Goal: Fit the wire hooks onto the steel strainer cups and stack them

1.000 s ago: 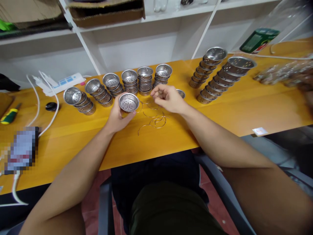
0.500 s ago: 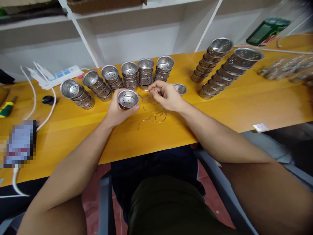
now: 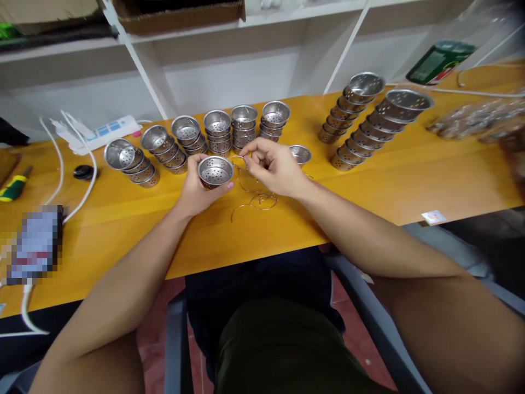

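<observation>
My left hand [image 3: 194, 190] is wrapped round a small perforated metal strainer cup [image 3: 216, 172], held upright with its opening facing up. Just right of its rim, my right hand [image 3: 275, 168] pinches a thin bent wire [image 3: 238, 157] between thumb and fingertips. Whether that wire touches the cup I cannot make out. Several loose curved wires [image 3: 263, 203] lie tangled on the table below the right hand. Partly hidden behind that hand sits another strainer cup [image 3: 301, 155].
Several short stacks of strainer cups [image 3: 186, 130] line the back of the yellow table [image 3: 254, 246]. Two taller stacks [image 3: 371, 131] lean at the right, near plastic-wrapped items [image 3: 463, 117]. On the left are a power strip [image 3: 109, 132], cables, a phone [image 3: 35, 246] and a screwdriver [image 3: 14, 187].
My right hand has come slightly left with the wire, nearer the cup's rim. The left hand still holds the cup in nearly the same place. The view has shifted a little.
</observation>
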A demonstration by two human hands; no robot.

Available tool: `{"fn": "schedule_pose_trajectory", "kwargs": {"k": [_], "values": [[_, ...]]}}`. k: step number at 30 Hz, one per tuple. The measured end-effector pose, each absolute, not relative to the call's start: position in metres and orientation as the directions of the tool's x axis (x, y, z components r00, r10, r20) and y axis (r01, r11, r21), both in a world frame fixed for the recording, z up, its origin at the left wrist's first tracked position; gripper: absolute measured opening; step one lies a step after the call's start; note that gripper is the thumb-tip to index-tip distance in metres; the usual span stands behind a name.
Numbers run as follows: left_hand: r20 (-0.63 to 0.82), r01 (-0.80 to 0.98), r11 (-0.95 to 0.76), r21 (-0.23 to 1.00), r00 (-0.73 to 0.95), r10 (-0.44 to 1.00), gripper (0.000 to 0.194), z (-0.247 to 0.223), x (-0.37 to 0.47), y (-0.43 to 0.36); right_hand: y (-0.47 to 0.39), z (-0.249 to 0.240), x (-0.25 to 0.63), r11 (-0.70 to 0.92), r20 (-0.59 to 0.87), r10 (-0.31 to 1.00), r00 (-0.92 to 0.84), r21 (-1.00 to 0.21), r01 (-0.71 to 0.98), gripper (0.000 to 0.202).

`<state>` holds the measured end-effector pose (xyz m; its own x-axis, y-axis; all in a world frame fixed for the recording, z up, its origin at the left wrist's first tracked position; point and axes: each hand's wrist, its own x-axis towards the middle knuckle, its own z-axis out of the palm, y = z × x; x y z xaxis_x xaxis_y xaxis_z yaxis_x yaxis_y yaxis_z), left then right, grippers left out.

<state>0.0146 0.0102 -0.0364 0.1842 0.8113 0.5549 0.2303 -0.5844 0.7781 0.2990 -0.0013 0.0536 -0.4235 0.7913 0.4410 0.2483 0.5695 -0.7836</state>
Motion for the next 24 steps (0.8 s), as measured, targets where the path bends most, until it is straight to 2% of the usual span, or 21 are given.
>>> {"fn": "schedule_pose_trajectory", "kwargs": {"k": [5, 9, 24], "values": [[0.567, 0.225, -0.596, 0.771, 0.185, 0.803, 0.113, -0.036, 0.014, 0.012, -0.005, 0.078, 0.280, 0.590, 0.385, 0.789, -0.478, -0.691, 0.417, 0.005], [0.559, 0.244, -0.588, 0.771, 0.183, 0.809, 0.112, -0.037, 0.015, 0.012, -0.003, 0.079, 0.266, 0.568, 0.346, 0.811, -0.471, -0.659, 0.493, 0.011], [0.588, 0.266, -0.634, 0.726, 0.237, 0.773, 0.105, -0.038, 0.014, 0.009, -0.003, 0.065, 0.257, 0.534, 0.357, 0.842, -0.405, -0.660, 0.529, 0.017]]}}
